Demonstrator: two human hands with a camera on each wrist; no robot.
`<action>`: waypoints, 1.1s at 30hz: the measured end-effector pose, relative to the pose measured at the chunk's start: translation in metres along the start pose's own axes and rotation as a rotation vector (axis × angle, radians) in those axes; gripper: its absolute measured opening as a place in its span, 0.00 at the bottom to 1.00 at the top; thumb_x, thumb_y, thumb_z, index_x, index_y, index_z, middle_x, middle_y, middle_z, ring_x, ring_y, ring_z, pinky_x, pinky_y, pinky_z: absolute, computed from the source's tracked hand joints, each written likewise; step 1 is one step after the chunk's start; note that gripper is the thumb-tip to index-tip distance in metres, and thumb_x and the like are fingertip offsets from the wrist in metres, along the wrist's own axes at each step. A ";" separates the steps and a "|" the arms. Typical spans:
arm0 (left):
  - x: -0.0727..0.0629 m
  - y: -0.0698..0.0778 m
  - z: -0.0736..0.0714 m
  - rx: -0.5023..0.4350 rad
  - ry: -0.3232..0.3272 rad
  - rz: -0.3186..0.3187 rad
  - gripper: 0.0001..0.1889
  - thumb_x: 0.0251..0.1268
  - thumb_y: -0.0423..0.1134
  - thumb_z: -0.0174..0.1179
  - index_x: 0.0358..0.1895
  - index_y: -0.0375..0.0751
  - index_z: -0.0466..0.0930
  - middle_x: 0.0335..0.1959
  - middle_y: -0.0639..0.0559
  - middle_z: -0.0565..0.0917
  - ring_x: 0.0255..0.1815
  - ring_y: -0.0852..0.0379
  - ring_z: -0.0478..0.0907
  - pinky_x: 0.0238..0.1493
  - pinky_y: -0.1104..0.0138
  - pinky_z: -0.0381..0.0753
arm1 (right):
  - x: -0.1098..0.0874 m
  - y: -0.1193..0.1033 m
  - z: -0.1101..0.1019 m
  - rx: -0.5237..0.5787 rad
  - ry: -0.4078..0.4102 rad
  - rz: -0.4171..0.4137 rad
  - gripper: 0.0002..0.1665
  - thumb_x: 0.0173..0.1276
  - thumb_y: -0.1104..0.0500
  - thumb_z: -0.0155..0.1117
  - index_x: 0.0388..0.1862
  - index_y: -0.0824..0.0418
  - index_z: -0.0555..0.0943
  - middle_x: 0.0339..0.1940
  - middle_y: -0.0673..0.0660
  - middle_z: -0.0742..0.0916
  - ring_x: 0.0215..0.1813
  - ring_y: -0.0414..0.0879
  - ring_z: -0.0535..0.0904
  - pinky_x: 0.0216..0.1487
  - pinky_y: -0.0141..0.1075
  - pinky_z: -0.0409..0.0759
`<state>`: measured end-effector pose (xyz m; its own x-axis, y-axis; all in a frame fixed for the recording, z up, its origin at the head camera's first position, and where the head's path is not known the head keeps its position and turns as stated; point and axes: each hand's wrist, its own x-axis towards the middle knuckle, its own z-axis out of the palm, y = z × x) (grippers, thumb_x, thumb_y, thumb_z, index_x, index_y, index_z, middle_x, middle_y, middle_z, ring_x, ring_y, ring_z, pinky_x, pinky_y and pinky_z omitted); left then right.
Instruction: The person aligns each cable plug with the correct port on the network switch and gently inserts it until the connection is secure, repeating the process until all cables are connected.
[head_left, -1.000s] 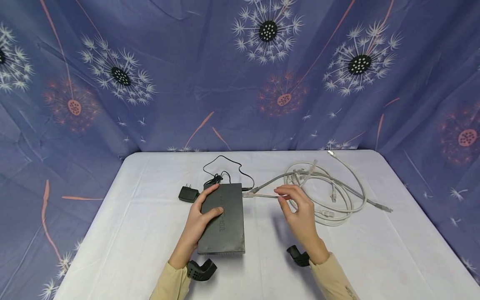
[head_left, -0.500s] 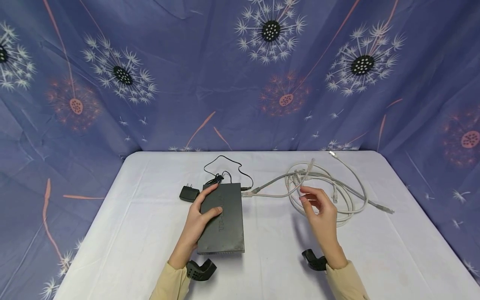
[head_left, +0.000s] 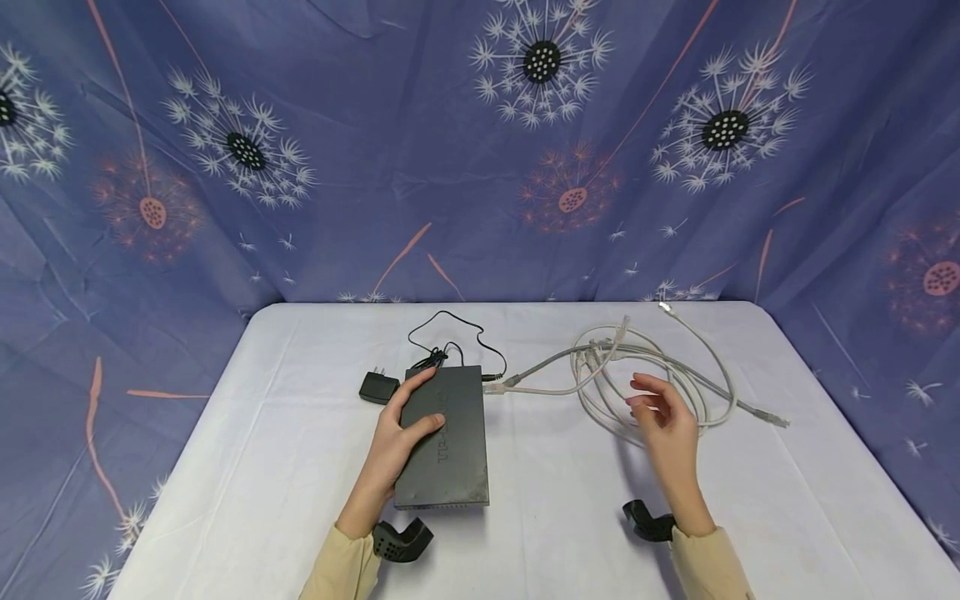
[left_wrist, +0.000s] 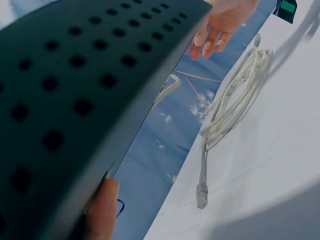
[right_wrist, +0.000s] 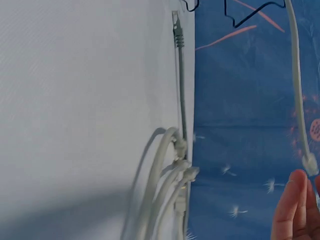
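In the head view my left hand grips a flat dark network switch by its left side, thumb on top over the raised lettering. The left wrist view shows the switch's perforated face and a fingertip at its edge. A pale Ethernet cable runs from the switch's right side, its far plug sticking up. My right hand hovers over the front of the coiled cables, fingers loosely bent and holding nothing. In the right wrist view that raised plug appears just past the fingertips.
A grey cable crosses the coil, with ends at both sides. Left of the switch lies a black power adapter; its thin cord loops behind to the switch. A patterned curtain hangs behind the white table.
My right hand has moved right, away from the pale cable near the switch, to the front of the coil. My left hand and the switch have stayed nearly in place.
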<state>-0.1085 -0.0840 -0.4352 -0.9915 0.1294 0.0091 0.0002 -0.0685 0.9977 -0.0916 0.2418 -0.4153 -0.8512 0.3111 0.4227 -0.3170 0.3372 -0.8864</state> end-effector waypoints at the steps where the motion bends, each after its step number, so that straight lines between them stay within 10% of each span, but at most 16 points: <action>1: 0.000 0.000 0.000 0.004 0.001 -0.001 0.33 0.60 0.33 0.62 0.70 0.55 0.67 0.69 0.50 0.62 0.63 0.48 0.64 0.56 0.53 0.65 | 0.000 0.001 -0.001 0.003 0.001 0.021 0.17 0.60 0.81 0.56 0.49 0.80 0.77 0.42 0.70 0.81 0.36 0.39 0.81 0.36 0.23 0.75; 18: 0.000 0.000 -0.001 0.003 0.004 0.002 0.32 0.59 0.32 0.62 0.68 0.57 0.68 0.69 0.50 0.62 0.63 0.48 0.64 0.56 0.53 0.65 | 0.007 0.055 -0.013 -0.073 -0.040 0.242 0.18 0.64 0.74 0.60 0.54 0.74 0.76 0.39 0.37 0.79 0.37 0.30 0.78 0.39 0.21 0.74; 33: -0.002 -0.002 0.000 0.043 0.017 0.004 0.32 0.58 0.33 0.63 0.67 0.60 0.68 0.73 0.50 0.59 0.70 0.49 0.55 0.63 0.45 0.52 | 0.012 0.077 -0.018 -0.095 -0.208 0.338 0.23 0.68 0.71 0.57 0.62 0.74 0.69 0.57 0.72 0.74 0.39 0.25 0.75 0.41 0.23 0.75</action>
<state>-0.1070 -0.0845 -0.4372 -0.9935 0.1128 0.0119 0.0089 -0.0267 0.9996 -0.1189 0.2871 -0.4754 -0.9704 0.2352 0.0549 0.0268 0.3305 -0.9434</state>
